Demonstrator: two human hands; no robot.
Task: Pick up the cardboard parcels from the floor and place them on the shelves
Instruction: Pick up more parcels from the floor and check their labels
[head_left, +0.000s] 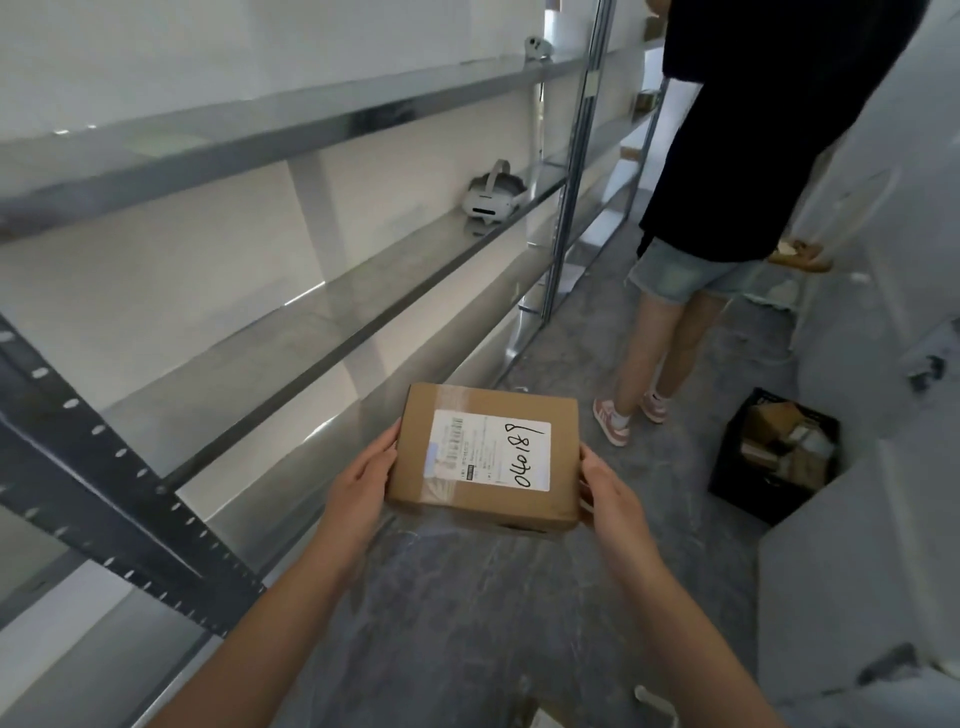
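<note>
Parcel (485, 457) level (label up), long axis spanning both hands.

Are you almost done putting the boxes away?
Not nearly. The near shelf holds only a white headset, no parcels. One cardboard parcel is held between the left hand and right hand, still off the shelf. More parcels wait in the black crate on the floor.

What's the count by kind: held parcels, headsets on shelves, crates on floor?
Cardboard parcel held between left hand and right hand: 1
White headsets on the shelves: 2
Black crate holding more parcels, number unclear: 1
Total: 4
</note>
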